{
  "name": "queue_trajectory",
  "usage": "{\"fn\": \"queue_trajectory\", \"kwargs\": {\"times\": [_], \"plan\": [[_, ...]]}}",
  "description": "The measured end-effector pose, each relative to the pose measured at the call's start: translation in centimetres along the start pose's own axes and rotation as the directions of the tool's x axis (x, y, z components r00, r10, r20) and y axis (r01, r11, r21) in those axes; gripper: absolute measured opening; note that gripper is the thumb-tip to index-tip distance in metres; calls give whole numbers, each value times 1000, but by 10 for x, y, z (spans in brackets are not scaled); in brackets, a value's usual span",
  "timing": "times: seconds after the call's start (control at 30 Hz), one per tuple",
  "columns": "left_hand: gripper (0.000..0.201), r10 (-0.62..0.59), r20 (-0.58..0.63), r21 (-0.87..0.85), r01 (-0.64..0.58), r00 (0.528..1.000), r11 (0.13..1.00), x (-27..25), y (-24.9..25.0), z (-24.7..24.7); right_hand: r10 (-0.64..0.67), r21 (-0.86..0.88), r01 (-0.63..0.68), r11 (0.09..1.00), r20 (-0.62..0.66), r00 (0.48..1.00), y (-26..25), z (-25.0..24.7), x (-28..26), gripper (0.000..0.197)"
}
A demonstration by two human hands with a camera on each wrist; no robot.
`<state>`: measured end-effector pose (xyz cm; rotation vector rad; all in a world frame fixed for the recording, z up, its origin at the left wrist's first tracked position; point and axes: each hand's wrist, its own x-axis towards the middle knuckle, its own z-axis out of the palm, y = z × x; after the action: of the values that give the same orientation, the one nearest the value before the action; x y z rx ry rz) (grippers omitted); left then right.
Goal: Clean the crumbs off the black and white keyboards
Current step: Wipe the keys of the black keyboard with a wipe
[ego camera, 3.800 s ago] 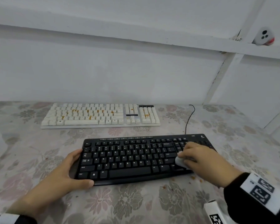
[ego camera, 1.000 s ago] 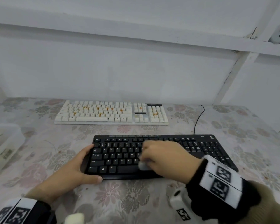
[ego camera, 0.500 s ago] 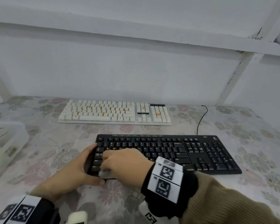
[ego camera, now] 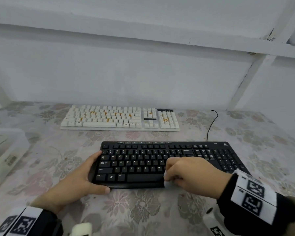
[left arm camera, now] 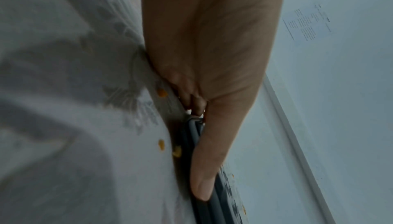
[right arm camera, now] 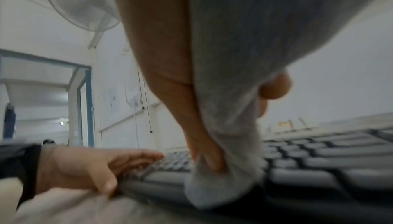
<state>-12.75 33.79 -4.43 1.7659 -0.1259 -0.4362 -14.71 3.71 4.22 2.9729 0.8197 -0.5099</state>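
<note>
The black keyboard [ego camera: 143,160] lies near me on the flowered tablecloth, its keys looking free of crumbs. My left hand [ego camera: 85,176] grips its front left corner, thumb along the front edge and fingers on the left side. My right hand [ego camera: 191,174] holds a bunched pale grey cloth [ego camera: 169,184] and presses it on the front edge at the right end of the space bar. In the right wrist view the cloth [right arm camera: 223,93] hangs from the fingers onto the keys [right arm camera: 319,160]. The white keyboard [ego camera: 119,118] lies farther back, with orange crumbs scattered over its keys.
A translucent plastic box [ego camera: 5,155] stands at the table's left edge. A black cable [ego camera: 211,123] runs back from the black keyboard. Orange crumbs [left arm camera: 161,144] lie on the cloth beside the keyboard's left side. A white wall closes the back.
My right hand swept the cloth leftward across the black keyboard to its left end, then came back right to the space bar's right end. The left hand kept its hold.
</note>
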Motion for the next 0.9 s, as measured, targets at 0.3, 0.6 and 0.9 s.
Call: {"fn": "queue_trajectory", "kwargs": {"times": [0.3,0.6,0.9], "plan": [[100,-2,-38,50,4,999,999,1,1,2,-211,48,217,975,-111,971,-86,-23,86,24],[113,-29,-36,2,29,999,1000,0,0,2,-313,30,318,947,-117,943,-91,-1,93,28],[116,-22,-16,-32,22,1000,999,-1,2,1,-130,62,138,988,-129,983,-19,15,21,23]]}}
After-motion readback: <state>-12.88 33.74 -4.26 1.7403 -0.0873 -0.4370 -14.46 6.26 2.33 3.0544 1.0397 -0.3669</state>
